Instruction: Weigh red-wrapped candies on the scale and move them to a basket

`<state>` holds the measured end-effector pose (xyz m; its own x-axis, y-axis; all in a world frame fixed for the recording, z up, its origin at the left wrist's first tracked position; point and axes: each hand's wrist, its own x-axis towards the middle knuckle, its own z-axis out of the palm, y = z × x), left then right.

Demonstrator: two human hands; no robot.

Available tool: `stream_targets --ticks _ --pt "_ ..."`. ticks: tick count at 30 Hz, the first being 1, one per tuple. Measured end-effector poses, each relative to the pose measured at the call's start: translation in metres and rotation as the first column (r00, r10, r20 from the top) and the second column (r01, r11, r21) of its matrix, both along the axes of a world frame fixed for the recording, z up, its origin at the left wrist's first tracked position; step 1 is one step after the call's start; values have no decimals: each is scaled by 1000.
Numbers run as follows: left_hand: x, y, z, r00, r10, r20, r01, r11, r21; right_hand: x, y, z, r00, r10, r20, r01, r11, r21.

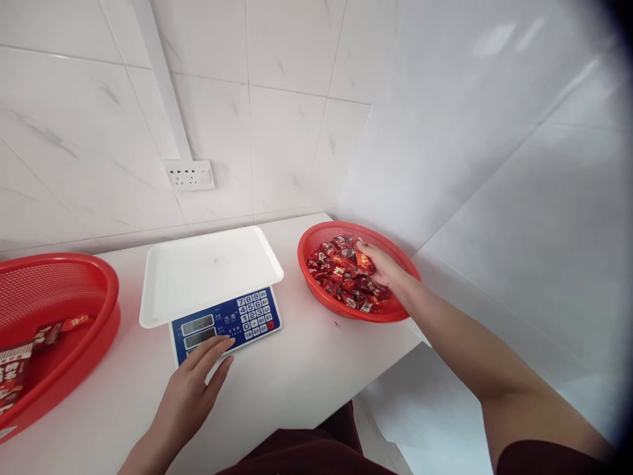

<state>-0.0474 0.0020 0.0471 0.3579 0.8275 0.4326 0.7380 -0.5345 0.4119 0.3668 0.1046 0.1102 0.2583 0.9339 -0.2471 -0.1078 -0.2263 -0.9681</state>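
Note:
My right hand (pixel 378 263) reaches into the right red plastic basket (pixel 316 290), its fingers closed on a red-wrapped candy (pixel 364 262). Beneath it lie many small wrapped candies (pixel 341 270) in red and brown. My left hand (pixel 200 379) rests with fingers stretched over the front edge of a blue-and-white digital scale (pixel 257 333), holding nothing and partly hiding its displays. On top of the scale sits a white tray (pixel 212 270) with nothing on it.
At the left stands another red basket (pixel 106 284) with a few packets (pixel 14 369) inside. A small scrap (pixel 337 324) lies on the white table (pixel 316 369). Tiled walls close in behind and to the right; a power socket (pixel 190 175) is on the back wall.

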Motion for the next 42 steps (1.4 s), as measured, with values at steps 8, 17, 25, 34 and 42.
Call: stream_targets --ticks 8,17,25,34,42 --pt "7 1 11 998 -55 41 55 998 11 -52 4 31 998 33 -60 -25 990 136" --pt "6 4 -6 979 -158 129 164 986 -39 -188 39 52 851 323 415 -422 890 173" --pt "9 -3 -25 962 -227 153 243 966 -93 -265 73 38 526 499 688 -651 757 -51" --pt "9 -2 -25 958 -234 169 256 959 -125 -263 84 43 676 515 527 -579 814 -52" --pt "8 -3 -24 955 -245 166 268 954 -134 -258 81 56 709 529 467 -588 808 -24"
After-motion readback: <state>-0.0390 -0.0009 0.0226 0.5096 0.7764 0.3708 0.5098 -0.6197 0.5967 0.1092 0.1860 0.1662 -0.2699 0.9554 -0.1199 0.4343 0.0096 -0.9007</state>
